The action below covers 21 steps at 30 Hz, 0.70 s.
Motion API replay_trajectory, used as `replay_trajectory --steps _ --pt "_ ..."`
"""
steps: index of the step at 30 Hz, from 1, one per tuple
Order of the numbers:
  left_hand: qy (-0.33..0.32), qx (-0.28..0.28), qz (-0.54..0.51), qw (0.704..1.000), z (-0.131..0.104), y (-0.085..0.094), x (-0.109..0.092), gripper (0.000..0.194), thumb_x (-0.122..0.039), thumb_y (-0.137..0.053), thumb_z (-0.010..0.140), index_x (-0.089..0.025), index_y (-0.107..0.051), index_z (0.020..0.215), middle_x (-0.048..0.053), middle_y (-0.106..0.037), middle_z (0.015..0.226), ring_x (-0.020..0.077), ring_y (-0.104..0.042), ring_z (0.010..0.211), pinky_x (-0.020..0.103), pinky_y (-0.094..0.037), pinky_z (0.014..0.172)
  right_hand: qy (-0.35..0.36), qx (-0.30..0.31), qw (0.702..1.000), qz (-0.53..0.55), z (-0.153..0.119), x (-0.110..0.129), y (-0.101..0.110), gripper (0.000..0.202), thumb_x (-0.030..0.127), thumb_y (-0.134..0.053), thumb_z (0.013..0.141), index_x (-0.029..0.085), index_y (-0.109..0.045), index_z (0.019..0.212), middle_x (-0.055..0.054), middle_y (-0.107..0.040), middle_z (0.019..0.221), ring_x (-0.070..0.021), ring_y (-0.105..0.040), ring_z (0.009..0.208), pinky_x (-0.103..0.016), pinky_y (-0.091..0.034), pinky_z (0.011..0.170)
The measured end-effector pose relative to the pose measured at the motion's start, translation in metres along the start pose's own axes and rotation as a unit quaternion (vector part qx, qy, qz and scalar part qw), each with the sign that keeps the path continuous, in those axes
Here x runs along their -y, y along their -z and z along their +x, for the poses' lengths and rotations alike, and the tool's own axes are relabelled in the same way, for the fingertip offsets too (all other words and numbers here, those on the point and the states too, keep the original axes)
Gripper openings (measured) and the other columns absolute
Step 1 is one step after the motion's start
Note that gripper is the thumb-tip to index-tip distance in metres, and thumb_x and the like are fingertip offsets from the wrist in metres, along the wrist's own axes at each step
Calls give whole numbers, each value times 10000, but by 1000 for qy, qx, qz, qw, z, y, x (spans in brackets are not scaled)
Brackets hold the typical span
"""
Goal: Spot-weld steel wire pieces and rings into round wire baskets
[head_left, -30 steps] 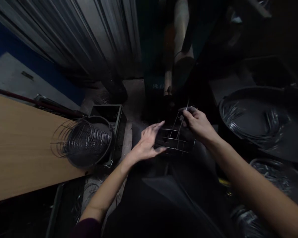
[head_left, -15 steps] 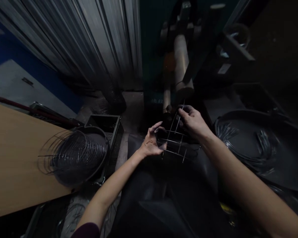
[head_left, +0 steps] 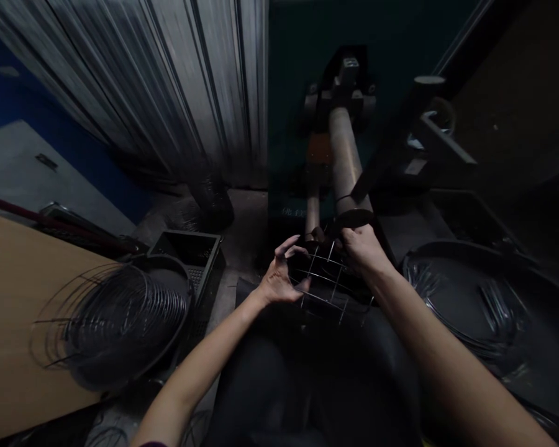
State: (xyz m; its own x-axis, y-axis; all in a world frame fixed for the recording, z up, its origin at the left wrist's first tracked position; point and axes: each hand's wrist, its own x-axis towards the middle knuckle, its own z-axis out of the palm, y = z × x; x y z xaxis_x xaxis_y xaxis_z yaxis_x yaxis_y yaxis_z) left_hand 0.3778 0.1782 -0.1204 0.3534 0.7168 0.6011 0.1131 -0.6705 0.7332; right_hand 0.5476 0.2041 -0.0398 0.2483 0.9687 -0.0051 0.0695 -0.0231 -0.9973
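A small grid of thin metal wires [head_left: 334, 282] lies between my hands, just below the machine's two cylindrical arms. My left hand [head_left: 282, 277] is at the grid's left edge, with fingers and thumb curved round it in a C shape. Close under the end of the thick cylinder [head_left: 346, 149], my right hand [head_left: 361, 248] is closed at the upper right of the grid; its fingertips are hidden, so what they grip cannot be made out. The thinner rod [head_left: 312, 214] ends just above the wires.
On the left, a round tub [head_left: 186, 279] holds many curved wire pieces, beside a dark plastic crate [head_left: 214, 245]. A wide dark basin [head_left: 456, 248] with bundles of wires stands at the right. A wooden board [head_left: 23, 323] reaches in from the left edge.
The view has tilted, so the machine appears lower. My right hand has moved in under the thick cylinder's end, and the wire grid's top now reaches the rod ends. My left hand keeps its curved shape.
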Motion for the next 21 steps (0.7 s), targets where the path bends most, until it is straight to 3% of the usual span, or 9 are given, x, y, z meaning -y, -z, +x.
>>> replay_trajectory --steps 4,11,21 --pt "-19 -13 -2 1000 6 1 5 880 -202 -643 659 -196 -108 1358 35 -542 1004 196 -544 1015 469 -362 1041 29 -10 999 22 10 -6 -2 387 499 -696 617 216 -453 723 65 -423 504 -76 -359 401 -211 -297 358" --pt "-12 -12 -19 1000 12 -1 10 904 -206 -654 660 -210 -88 1366 39 -552 1005 194 -579 971 447 -404 1000 -11 -10 998 57 19 -16 -2 383 440 -733 575 215 -462 725 74 -413 511 -77 -376 413 -202 -321 362" --pt "-6 -10 -24 1000 21 4 17 912 -204 -658 646 -217 -96 1365 38 -535 1008 213 -573 1002 452 -398 1005 -18 -19 998 63 33 -28 -2 426 433 -757 553 194 -506 800 48 -511 595 -109 -487 500 -220 -404 429"
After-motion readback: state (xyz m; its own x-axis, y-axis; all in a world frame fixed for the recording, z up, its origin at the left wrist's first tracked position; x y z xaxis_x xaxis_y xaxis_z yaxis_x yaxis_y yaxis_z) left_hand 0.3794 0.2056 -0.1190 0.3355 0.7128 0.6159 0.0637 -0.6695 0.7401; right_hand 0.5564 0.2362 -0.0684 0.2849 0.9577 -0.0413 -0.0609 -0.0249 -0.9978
